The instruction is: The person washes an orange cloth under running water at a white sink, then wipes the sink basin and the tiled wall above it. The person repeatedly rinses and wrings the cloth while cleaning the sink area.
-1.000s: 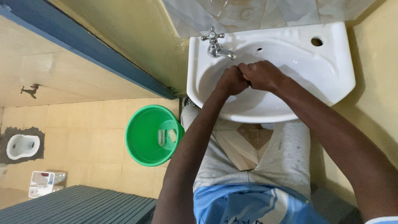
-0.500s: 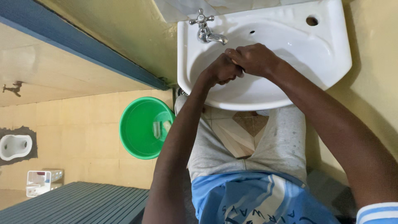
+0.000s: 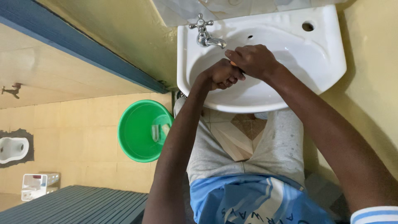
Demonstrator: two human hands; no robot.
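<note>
Sink [image 3: 331, 62] basin held both hands below tap [image 3: 205, 35]: right hand [image 3: 253, 61] fingers curled over left hand [image 3: 222, 74], grip contents unclear; green basin [image 3: 143, 130] on floor nearby.

Two hands [image 3: 236, 68], one white washbasin [image 3: 327, 62], one metal tap [image 3: 205, 35], one green plastic basin [image 3: 137, 132], one white floor toilet [image 3: 12, 148]

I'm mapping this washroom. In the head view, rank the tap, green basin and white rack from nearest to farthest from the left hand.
1. Tap: just above the left hand, on the sink rim.
2. Green basin: on the floor, lower left.
3. White rack: far left, on the floor.
</note>
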